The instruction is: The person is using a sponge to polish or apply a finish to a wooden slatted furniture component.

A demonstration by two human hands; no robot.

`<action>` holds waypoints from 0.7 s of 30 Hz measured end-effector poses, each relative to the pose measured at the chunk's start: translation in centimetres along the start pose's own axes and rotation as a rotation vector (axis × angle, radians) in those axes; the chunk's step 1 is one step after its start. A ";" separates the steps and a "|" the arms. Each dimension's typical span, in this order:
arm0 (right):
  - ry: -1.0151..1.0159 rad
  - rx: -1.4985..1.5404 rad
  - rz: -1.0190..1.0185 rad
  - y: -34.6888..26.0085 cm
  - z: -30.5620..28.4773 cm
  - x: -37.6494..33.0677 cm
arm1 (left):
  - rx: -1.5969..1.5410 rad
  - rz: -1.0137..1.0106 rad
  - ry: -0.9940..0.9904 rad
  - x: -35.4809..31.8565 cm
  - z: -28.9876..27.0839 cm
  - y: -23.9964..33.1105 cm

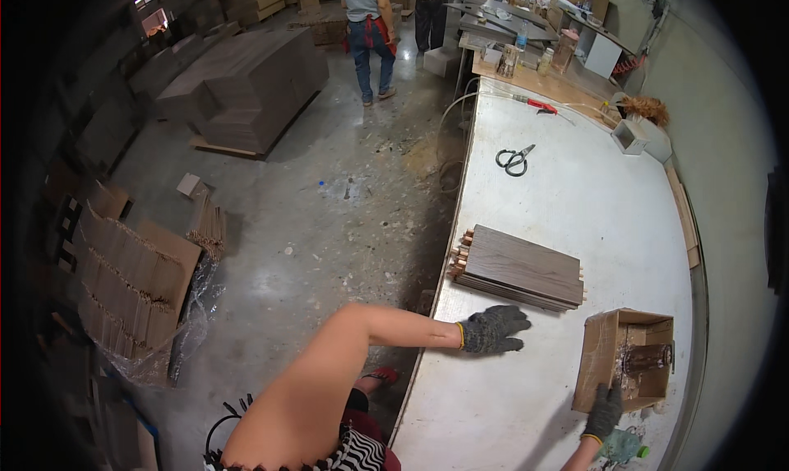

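My left hand [496, 330], in a dark grey knit glove with a yellow cuff, lies on the white tabletop [493, 397] with its fingers stretched out. It holds nothing. Just beyond it is a stack of grey-brown wood-grain boards [523, 261], with small copper-coloured ends sticking out at both sides. At the right, my right hand [606, 411], gloved the same way, grips the near edge of an open cardboard box [600, 352]. Inside the box are a clear brownish jar [647, 357] and small loose bits too small to name. The right fingertips are partly hidden at the box's wall.
Black-handled scissors [515, 159] and a red air gun [542, 107] with a hose lie farther up the table. A crumpled green plastic bottle [622, 446] sits beside my right wrist. Stacked panels [246, 85] and a wrapped bundle [136, 294] stand on the floor; two people are beyond.
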State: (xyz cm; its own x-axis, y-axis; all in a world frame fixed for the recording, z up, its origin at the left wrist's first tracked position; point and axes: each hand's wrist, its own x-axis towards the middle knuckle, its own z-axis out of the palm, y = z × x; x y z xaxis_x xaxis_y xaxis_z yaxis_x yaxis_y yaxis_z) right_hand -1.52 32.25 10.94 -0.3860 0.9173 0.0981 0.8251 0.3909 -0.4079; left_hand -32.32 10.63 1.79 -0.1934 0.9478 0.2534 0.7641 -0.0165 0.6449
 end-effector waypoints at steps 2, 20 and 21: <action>0.035 -0.212 -0.049 0.2 1.2 -0.4 | 0.123 -0.061 -0.010 -0.9 1.4 -1.2; 0.146 -0.247 -0.231 -4.8 2.8 -11.9 | 0.089 -0.012 0.104 -0.6 3.9 -4.5; 0.139 -0.236 -0.241 -5.3 2.9 -12.5 | 0.101 0.008 0.152 -0.8 3.8 -4.3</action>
State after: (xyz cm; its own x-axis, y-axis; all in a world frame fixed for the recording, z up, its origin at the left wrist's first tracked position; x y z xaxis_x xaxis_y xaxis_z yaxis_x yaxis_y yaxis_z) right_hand -2.27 18.45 9.23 -0.5348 0.7917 0.2953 0.7958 0.5894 -0.1390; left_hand -33.08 11.14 -3.98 -0.2717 0.8888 0.3690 0.8223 0.0152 0.5688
